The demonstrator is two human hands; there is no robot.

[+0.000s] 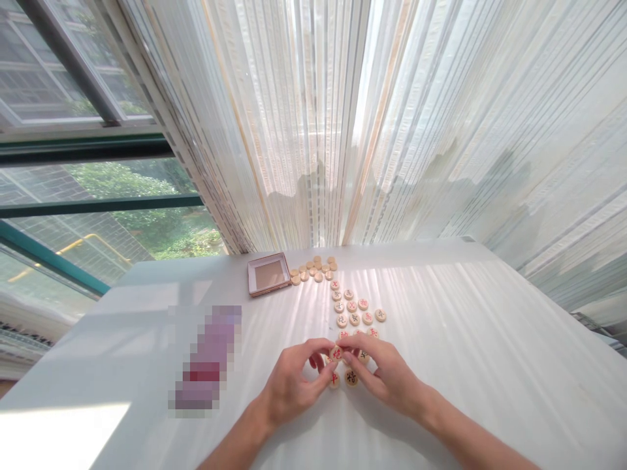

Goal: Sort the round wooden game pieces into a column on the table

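Note:
Round wooden chess pieces with red and black characters lie in a cluster (353, 308) on the white table (465, 339). My left hand (290, 382) and my right hand (385, 371) meet near the table's front middle. Both pinch one piece with a red character (336, 353) between fingertips. More pieces lie just under the fingers, one with a black character (351, 376). A second group of plain-faced pieces (313, 269) lies farther back.
A small square pink-brown box (268, 275) sits at the back next to the plain pieces. A blurred pinkish object (208, 356) lies on the table's left. Sheer white curtains (392, 117) hang behind the table, a window to the left.

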